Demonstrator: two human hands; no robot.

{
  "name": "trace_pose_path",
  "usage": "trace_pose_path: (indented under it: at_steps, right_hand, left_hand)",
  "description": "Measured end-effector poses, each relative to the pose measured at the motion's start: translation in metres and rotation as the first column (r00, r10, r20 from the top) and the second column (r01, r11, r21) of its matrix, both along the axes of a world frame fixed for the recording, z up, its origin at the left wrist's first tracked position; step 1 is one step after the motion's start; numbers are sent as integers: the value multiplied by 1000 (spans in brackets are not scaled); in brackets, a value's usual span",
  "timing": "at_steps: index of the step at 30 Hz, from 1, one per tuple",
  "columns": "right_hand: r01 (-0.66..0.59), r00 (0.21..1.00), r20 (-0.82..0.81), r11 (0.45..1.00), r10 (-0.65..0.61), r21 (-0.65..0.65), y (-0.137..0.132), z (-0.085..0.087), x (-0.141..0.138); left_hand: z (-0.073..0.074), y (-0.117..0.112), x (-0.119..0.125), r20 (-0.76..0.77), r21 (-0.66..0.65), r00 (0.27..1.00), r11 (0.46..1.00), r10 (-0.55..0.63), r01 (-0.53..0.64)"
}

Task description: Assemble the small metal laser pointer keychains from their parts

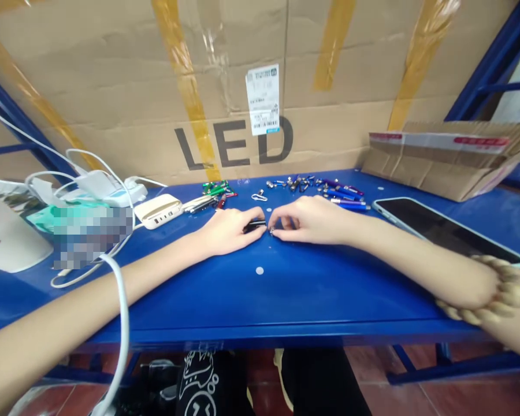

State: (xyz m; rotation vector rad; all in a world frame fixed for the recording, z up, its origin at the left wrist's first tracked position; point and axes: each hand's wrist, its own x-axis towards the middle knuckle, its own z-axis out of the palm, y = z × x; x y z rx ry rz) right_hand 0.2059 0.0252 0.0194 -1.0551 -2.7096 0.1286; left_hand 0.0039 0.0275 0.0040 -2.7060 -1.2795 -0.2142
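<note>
Near the middle of the blue table [260, 300], my left hand [229, 232] grips a short black pen barrel [255, 224] between thumb and fingers. Just to its right, my right hand [307, 221] pinches a tiny silvery piece [271, 230], mostly covered by the fingertips. The fingertips of both hands almost meet. Behind them lie a small silver clip [259, 196] and a heap of small metal and dark parts [298, 184]. Blue pen barrels [344, 192] rest beyond my right hand; green barrels [216, 188] and dark pens [203, 204] are behind my left.
A phone [450, 228] lies to the right, before an open cardboard box [433, 159]. At left are a white power bank-like block [159, 211], a white cup [13, 237] and tangled cables; one white cable [123, 318] crosses my left forearm. A large carton [134, 98] backs the table.
</note>
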Motion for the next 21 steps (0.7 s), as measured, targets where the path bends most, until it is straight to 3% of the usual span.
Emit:
trace_pose_path:
  at_steps: [21]
  right_hand:
    - [4, 1000, -20, 1000, -4, -1, -12, 0, -7]
  left_hand:
    - [3, -3, 0, 26, -33, 1000, 999, -7, 8]
